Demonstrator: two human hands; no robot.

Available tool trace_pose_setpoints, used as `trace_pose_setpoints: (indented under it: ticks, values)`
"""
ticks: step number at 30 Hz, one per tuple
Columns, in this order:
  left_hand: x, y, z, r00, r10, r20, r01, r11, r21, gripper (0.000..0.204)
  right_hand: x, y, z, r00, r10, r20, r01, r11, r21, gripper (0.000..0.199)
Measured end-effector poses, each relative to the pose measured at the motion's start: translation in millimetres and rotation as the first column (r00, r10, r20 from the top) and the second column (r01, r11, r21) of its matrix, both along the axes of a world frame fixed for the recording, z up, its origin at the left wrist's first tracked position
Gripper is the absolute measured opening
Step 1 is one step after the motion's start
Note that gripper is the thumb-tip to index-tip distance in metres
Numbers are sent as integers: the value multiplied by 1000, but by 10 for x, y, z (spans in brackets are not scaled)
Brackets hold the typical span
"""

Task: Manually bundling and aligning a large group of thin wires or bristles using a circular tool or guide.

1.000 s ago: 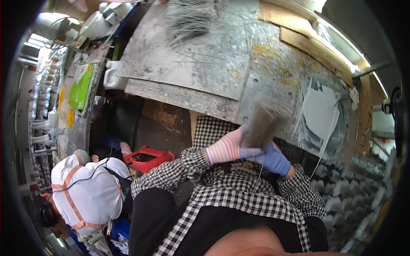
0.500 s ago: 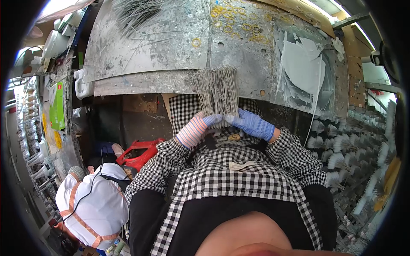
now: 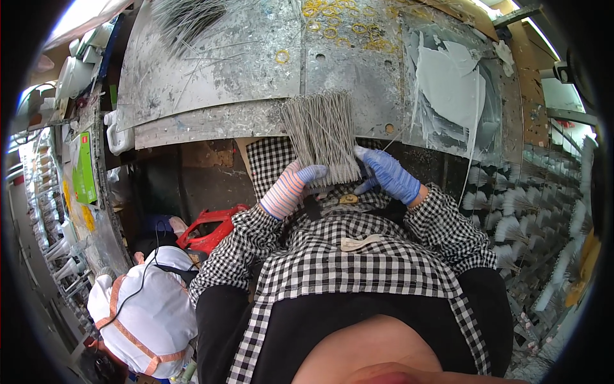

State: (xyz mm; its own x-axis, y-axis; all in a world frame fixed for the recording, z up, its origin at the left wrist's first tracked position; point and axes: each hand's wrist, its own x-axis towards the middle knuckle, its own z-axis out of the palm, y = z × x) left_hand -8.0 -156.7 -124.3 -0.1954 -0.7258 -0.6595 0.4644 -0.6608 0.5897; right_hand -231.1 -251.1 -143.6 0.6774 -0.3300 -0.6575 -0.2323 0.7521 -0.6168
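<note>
A dense bundle of thin grey wire stems [image 3: 320, 131] stands fanned out before my waist, its far ends over the table edge. The near ends look ribbed, like small bristles. My left hand [image 3: 288, 189], in a white glove with orange and blue stripes, grips the bundle's lower left side, thumb on top. My right hand [image 3: 390, 176], in a blue glove, is beside the bundle's right edge with its fingers apart. A fine line rises from near it; whether it is a wire I cannot tell. A black-and-white checked cloth [image 3: 265, 163] lies under the bundle.
Ahead is a stained metal table [image 3: 256, 77] with loose wire stems [image 3: 185, 22], yellow rings [image 3: 329, 32] and a white paste patch [image 3: 451, 83]. Racks of white brushes [image 3: 518, 211] stand at right. A red plastic stool [image 3: 214, 227] and another person [image 3: 150, 313] are at left.
My right hand has moved off the bundle's lower front to its right side, and its fingers have spread. My left hand still grips the bundle, whose ribbed near ends now show more.
</note>
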Motion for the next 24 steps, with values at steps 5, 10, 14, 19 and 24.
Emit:
trace_pose_setpoints:
  ticks: [5,10,14,19,24]
  values:
    - [3,-27,3,999,-47,-19,47,998,-34,61,-85,-20,50,987,-138,84,128,986,109,55]
    - [-23,-34,86,998,-52,37,53,998,-40,72,-85,-90,11,981,-152,117,108,942,317,32]
    - [-27,17,-17,1000,-29,-6,28,997,-73,68,-74,-139,24,989,-130,67,101,940,326,37]
    - [-74,0,119,999,-26,-44,22,997,-73,67,-59,-138,139,1000,1,-5,2,876,482,61]
    - [-67,6,66,999,-26,-34,24,997,-74,67,-40,-159,111,1000,3,-30,12,882,471,15]
